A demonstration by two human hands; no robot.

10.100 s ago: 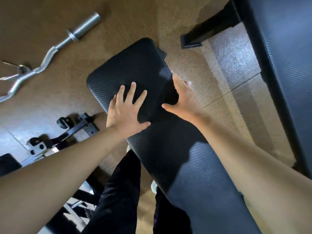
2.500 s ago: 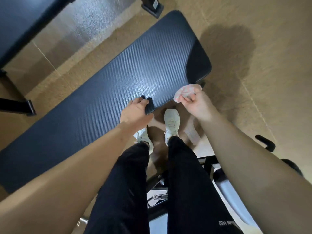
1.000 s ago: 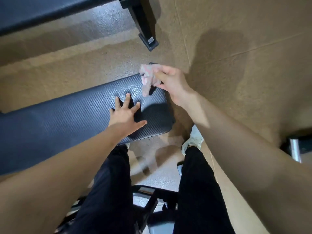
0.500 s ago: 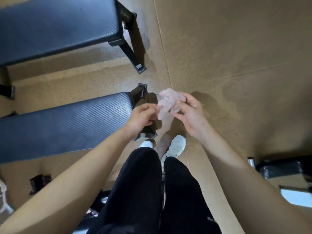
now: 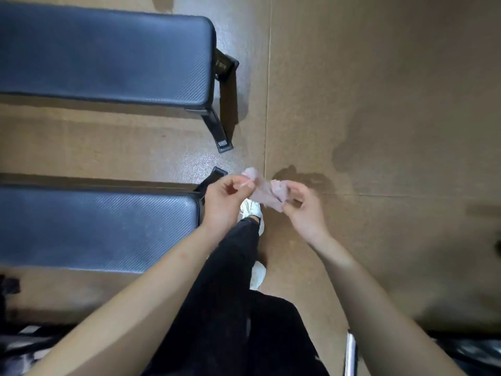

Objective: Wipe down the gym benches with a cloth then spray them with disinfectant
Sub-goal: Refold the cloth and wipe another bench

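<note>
Beyond near bench [image 5: 95, 226]: cloth [image 5: 267, 192] stretched between both hands.
Left hand [image 5: 225, 198]: fingers pinch cloth.
Right hand [image 5: 305, 211]: fingers pinch cloth.

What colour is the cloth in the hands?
The cloth is pale pink, seen in the head view.

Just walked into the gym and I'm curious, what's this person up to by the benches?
A person stands at the end of the nearer bench, holding a pinkish cloth spread between both hands. The left hand pinches one end and the right hand the other, above the floor and off the pad. A second bench sits parallel beyond it, and neither hand touches either one.
</note>
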